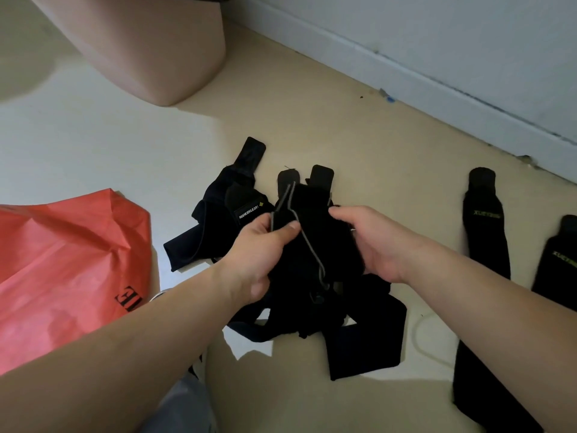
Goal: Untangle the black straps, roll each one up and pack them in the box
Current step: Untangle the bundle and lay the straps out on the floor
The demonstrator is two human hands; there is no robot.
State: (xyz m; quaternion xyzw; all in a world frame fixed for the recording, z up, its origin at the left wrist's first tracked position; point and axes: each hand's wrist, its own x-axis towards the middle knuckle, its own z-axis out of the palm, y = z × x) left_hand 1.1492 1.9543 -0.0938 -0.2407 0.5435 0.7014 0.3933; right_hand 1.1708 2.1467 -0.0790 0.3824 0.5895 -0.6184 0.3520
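Crumpled red plastic bag (62, 260) lower left, pink rounded tub (162, 48) upper left; two flat black fabric straps (485, 226) lie lengthwise at right. Centre frame, left hand (259, 245) and right hand (365, 242) grip the tangled bundle of black straps (312, 245), tabs pointing up-frame.

Beige floor (312, 126) meets a white wall (437, 32) and baseboard (406, 73).

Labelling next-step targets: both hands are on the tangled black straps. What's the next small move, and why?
Probably: the left hand draws the grey cord it pinches clear of the bundle while the right hand holds that bundle steady. The cord crosses the knotted straps, and only two straps lie straight on the right.
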